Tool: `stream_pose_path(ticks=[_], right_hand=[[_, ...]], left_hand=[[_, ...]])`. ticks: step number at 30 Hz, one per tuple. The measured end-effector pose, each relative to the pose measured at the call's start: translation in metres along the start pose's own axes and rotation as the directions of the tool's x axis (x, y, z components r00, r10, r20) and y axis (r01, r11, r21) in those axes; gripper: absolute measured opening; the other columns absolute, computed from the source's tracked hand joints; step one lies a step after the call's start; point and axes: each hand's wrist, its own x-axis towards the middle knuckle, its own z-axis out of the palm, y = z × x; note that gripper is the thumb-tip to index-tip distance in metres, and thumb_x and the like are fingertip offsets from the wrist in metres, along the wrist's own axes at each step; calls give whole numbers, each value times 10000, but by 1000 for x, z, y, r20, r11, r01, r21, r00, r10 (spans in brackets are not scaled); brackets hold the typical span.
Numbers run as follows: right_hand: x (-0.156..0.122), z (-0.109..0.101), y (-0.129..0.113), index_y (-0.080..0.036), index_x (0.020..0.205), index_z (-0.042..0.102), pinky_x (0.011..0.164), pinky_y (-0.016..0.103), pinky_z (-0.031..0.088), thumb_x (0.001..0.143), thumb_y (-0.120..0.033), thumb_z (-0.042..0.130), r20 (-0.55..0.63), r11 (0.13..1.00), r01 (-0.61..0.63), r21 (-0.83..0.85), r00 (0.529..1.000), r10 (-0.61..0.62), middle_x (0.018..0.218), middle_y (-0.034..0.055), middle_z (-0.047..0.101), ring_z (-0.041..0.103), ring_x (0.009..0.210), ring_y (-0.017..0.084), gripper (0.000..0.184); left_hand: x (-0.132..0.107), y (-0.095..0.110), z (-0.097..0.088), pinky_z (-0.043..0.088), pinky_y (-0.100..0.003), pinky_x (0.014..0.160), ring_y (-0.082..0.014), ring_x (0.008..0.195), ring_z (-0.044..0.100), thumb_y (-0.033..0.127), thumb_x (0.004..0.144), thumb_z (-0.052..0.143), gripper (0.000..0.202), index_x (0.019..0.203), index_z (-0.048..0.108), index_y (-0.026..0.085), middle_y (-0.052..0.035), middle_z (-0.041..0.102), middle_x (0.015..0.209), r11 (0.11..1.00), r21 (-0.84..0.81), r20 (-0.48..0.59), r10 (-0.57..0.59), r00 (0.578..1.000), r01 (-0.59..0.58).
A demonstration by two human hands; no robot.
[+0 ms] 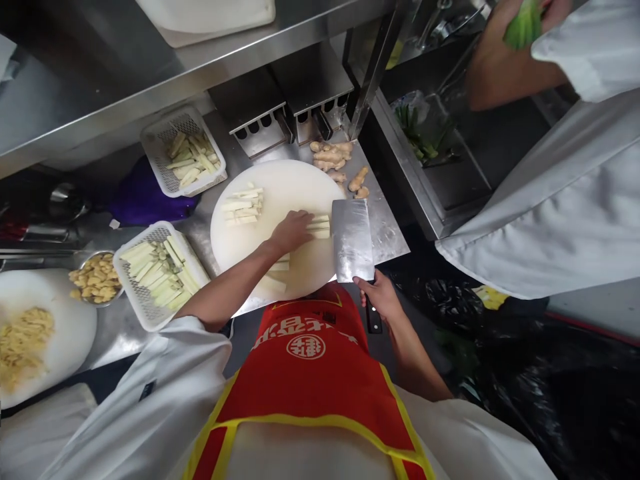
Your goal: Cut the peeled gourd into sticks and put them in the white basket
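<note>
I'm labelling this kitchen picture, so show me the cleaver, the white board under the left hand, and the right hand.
Cleaver (353, 240): head view, middle of the flat blade.
White board (293, 190): head view, bare part of its top.
Right hand (384, 297): head view, back of the hand.

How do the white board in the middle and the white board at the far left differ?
The middle board carries separate groups of pale sticks; the far-left board carries a loose pile of thin yellowish pieces.
The person's left hand is over the middle board; no hand shows at the far-left board.
Both are white with curved edges.
</note>
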Motion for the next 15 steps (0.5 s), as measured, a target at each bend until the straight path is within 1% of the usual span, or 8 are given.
stream_pose_path(ticks=[2, 3, 5, 7, 9, 11, 15], right_hand=[[7, -8, -1, -233, 902, 500, 440, 271, 432, 768, -579, 740, -1, 999, 7, -32, 1000, -7, 488, -84, 559, 515, 393, 144, 441], [10, -11, -2, -234, 893, 502, 446, 273, 439, 776, -573, 735, 3, 999, 10, -49, 1000, -10, 488, -82, 560, 522, 397, 146, 428], [15, -13, -4, -237, 871, 500, 446, 277, 446, 782, -563, 730, 17, 998, 12, -67, 1000, -11, 489, -77, 561, 533, 403, 152, 409], [19, -12, -9, -243, 855, 489, 436, 279, 442, 781, -554, 730, 35, 998, 12, -65, 999, -9, 491, -75, 562, 534, 401, 155, 400], [23, -9, -13, -248, 844, 477, 427, 278, 434, 781, -546, 728, 49, 998, 10, -58, 999, -7, 488, -75, 560, 524, 394, 153, 394], [24, -7, -17, -248, 846, 476, 429, 276, 430, 785, -534, 722, 65, 998, 14, -56, 998, -10, 483, -76, 555, 517, 390, 149, 382], [17, -9, -12, -243, 880, 495, 438, 274, 435, 780, -528, 718, 84, 998, -5, -67, 996, 11, 489, -80, 556, 529, 405, 153, 376]], left_hand=[[-2, 8, 0, 443, -459, 1120, -337, 1329, 508, 441, 892, 658, 611, 1426, 542, 170, -144, 544, 1477, 999, 14, -20, -51, 998, 51], [-5, 11, 1, 408, -484, 1158, -351, 1387, 465, 480, 907, 633, 650, 1454, 514, 150, -159, 504, 1521, 997, 21, -52, -67, 996, 69], [-10, 18, 8, 306, -524, 1231, -364, 1501, 337, 549, 959, 525, 722, 1518, 427, 102, -187, 392, 1607, 997, 30, -130, -66, 989, 71], [-13, 27, 18, 226, -533, 1268, -353, 1557, 229, 574, 1001, 408, 760, 1558, 346, 61, -208, 303, 1650, 998, 32, -176, -53, 983, 59], [-15, 36, 30, 206, -521, 1277, -345, 1568, 200, 583, 1016, 347, 781, 1563, 316, 27, -228, 272, 1657, 997, 38, -187, -55, 981, 63], [-15, 42, 38, 197, -511, 1283, -347, 1568, 198, 586, 1019, 329, 799, 1557, 308, -5, -248, 265, 1652, 996, 53, -196, -62, 979, 73], [-14, 45, 44, 196, -527, 1283, -340, 1573, 180, 597, 1017, 326, 808, 1571, 283, 11, -253, 257, 1652, 996, 54, -234, -54, 971, 69]])
